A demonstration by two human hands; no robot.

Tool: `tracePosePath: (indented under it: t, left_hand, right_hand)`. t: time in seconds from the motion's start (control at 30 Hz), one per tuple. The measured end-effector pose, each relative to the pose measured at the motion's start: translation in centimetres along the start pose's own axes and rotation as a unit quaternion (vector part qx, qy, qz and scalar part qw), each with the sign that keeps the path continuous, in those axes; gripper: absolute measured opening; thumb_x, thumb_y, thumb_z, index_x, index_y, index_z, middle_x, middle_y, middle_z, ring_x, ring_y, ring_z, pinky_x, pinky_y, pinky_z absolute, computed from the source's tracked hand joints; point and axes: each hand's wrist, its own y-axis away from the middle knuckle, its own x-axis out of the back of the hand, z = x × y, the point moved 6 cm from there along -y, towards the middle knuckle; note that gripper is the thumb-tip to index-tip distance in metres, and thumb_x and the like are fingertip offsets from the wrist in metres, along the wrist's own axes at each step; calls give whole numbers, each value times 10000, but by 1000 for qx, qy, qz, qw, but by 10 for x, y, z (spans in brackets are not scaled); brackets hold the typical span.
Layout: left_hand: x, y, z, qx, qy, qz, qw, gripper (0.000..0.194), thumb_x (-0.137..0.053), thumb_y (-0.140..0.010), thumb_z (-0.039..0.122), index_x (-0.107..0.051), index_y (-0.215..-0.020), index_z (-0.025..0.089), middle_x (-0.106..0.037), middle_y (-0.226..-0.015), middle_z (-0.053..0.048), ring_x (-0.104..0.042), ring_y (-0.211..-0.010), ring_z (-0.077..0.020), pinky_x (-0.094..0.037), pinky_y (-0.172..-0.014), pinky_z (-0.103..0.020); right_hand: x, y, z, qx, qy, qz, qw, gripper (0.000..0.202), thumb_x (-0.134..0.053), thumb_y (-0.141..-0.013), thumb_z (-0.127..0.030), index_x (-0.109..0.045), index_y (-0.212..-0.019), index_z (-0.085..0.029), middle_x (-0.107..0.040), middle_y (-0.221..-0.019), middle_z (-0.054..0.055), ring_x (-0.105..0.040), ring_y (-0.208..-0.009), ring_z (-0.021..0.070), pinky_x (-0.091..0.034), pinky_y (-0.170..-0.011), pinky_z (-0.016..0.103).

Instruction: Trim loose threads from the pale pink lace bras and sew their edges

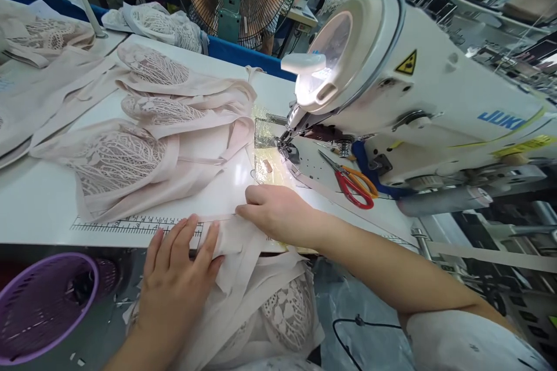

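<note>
At the table's front edge my left hand (180,269) lies with fingers spread over a pale pink fabric strip. To its right my right hand (278,214) is closed, thumb and fingers pinching the edge of the pale pink fabric (230,235). That fabric hangs over the edge into my lap, where a lace bra cup (289,310) shows. Beyond my hands, pale pink lace bras (126,156) are spread on the white table. The sewing machine's needle and presser foot (285,142) stand just beyond my right hand, apart from it.
Scissors (350,179) with red and orange handles lie beside the sewing machine (435,81). A printed ruler (139,224) runs along the table's front edge. A purple basket (47,307) stands below at left. A fan (237,0) is behind the table.
</note>
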Motion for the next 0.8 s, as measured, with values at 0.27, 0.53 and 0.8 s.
tracePosePath:
  t: [0.27, 0.53, 0.8]
  left_hand:
    - [4, -5, 2, -8, -5, 9, 1000, 410, -626, -815, 329, -592, -1192, 172, -573, -1170, -190, -576, -1040, -338, -424, -947, -565]
    - [4, -4, 1, -20, -11, -6, 1000, 462, -664, -785, 313, -583, -1217, 170, -563, -1185, -196, -569, -1053, -338, -403, -973, -561]
    - [5, -7, 4, -31, -8, 6, 999, 427, -677, -776, 315, -603, -1165, 156, -561, -1180, -208, -569, -1040, -343, -411, -960, -565]
  right_hand:
    - [-1, -7, -3, -24, -82, 51, 995, 244, -424, -903, -175, -657, -972, -186, -376, -716, 3, -253, -588, 118, -169, -497, 227]
    - [-4, -19, -6, 2, -77, 5, 997, 249, -422, -915, -174, -659, -990, -189, -410, -752, 15, -251, -586, 127, -161, -482, 248]
    - [-3, -3, 10, -7, -77, -40, 996, 214, -484, -852, -100, -664, -940, -173, -455, -783, 26, -276, -573, 115, -172, -487, 251]
